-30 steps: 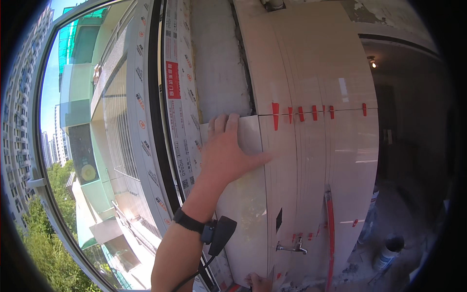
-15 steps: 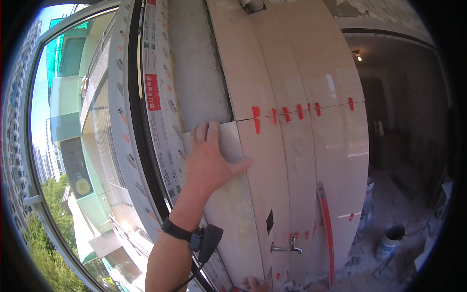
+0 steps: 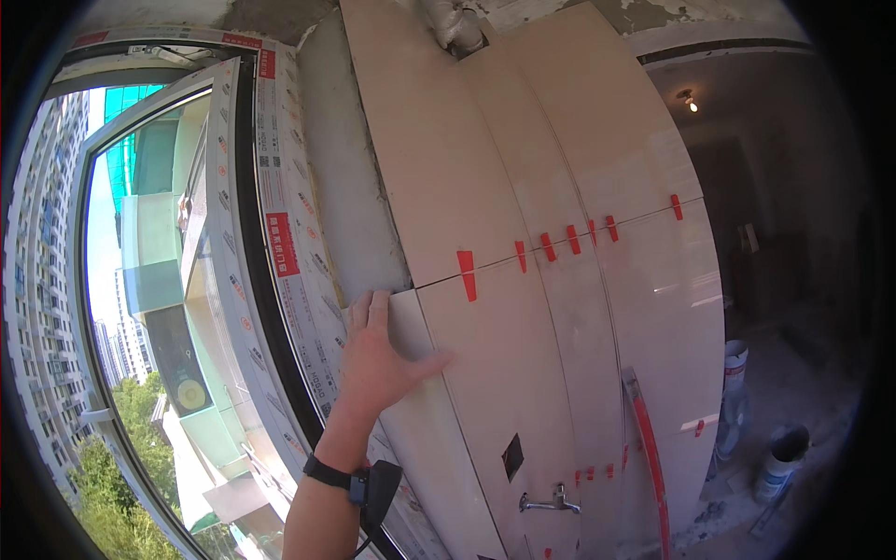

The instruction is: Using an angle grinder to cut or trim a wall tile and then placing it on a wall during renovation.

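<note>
A narrow, glossy beige wall tile (image 3: pixel 439 448) stands upright between the window frame and the tiled wall. My left hand (image 3: pixel 381 359) lies against its upper part, fingertips over the top edge and thumb stretched out toward the neighbouring tile (image 3: pixel 504 373). Above my fingers is a strip of bare grey wall (image 3: pixel 350 187). Red wedge spacers (image 3: pixel 468 275) sit along the horizontal joint to the right. On my left wrist is a black strap with a small device (image 3: pixel 373 495). My right hand is out of the picture.
An open window sash (image 3: pixel 224 280) stands at the left, with buildings outside. A metal tap (image 3: pixel 551 501) juts from the wall near a square hole (image 3: pixel 512 457). A long red strip (image 3: pixel 649 457) leans on the tiles. Buckets (image 3: pixel 782 462) stand on the floor at right.
The view has tilted upward, so the wall and my left hand appear lower. My left hand stays at the tile's top. My right hand, seen at the lower edge before, has left the view.
</note>
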Tool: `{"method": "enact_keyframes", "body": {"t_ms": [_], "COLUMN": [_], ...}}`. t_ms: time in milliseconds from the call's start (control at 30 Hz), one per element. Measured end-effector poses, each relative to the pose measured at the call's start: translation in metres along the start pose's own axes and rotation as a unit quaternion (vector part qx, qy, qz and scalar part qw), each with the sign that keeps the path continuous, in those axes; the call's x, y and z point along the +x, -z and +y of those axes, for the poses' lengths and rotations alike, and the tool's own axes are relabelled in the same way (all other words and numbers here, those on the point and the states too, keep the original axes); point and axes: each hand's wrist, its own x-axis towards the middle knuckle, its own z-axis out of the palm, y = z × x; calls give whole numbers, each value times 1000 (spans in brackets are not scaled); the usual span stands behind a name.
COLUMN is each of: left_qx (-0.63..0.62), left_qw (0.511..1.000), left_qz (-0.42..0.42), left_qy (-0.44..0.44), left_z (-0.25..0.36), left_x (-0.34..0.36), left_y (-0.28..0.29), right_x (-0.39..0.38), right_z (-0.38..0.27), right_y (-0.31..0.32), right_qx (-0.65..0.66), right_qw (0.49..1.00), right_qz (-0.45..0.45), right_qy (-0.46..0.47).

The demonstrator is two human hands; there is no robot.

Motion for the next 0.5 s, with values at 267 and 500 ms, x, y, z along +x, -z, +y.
{"method": "enact_keyframes", "body": {"t_ms": [267,500], "left_qx": [3,-8], "left_qw": [996,996], "left_qz": [40,25], "left_qy": [-82,-88], "left_z": [-21,-36], "left_x": [20,19], "left_y": [-17,-25], "right_x": [-40,-31], "right_z": [-44,-9], "right_y": [83,80], "right_qx": [-56,-312], "right_qw": [987,947], "right_qz": [-54,16], "right_qy": [-142,72]}}
